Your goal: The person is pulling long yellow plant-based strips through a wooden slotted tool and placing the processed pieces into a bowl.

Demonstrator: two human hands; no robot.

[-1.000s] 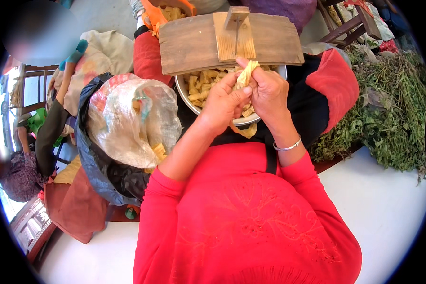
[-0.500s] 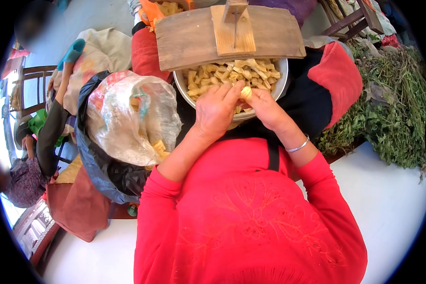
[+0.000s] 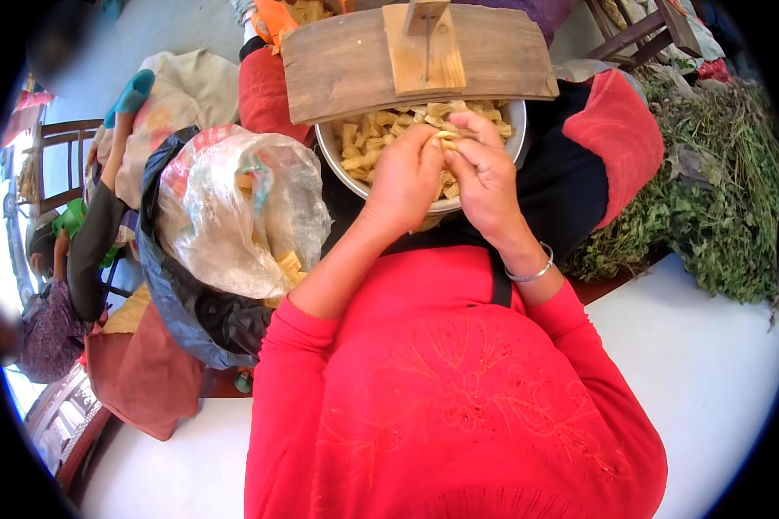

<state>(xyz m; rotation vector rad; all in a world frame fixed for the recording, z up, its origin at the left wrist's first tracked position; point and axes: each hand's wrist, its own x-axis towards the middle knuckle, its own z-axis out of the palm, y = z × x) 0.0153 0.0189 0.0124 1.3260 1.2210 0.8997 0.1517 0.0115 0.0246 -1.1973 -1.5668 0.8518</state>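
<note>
My left hand point(image 3: 404, 176) and my right hand point(image 3: 489, 183) meet over a metal basin point(image 3: 521, 130) between my legs. Pinched between the fingertips of both is a small, pale yellow twisted strip point(image 3: 445, 137). Its exact kind cannot be made out. Many similar yellow pieces point(image 3: 363, 146) fill the basin below. Across the basin's far side lies a wooden board point(image 3: 337, 69) with a small block and upright fixed on it, hiding part of the contents.
At my left stands a dark bag lined with clear plastic point(image 3: 208, 203), with yellow pieces point(image 3: 291, 266) inside. A heap of green plants point(image 3: 710, 199) lies to the right, below a wooden chair point(image 3: 649, 35). Another person point(image 3: 48, 333) sits at the far left.
My right hand has turned, its fingers now raised around the strip. Both wrists have shifted slightly, and the strip looks thinner and more drawn out between the fingertips.
</note>
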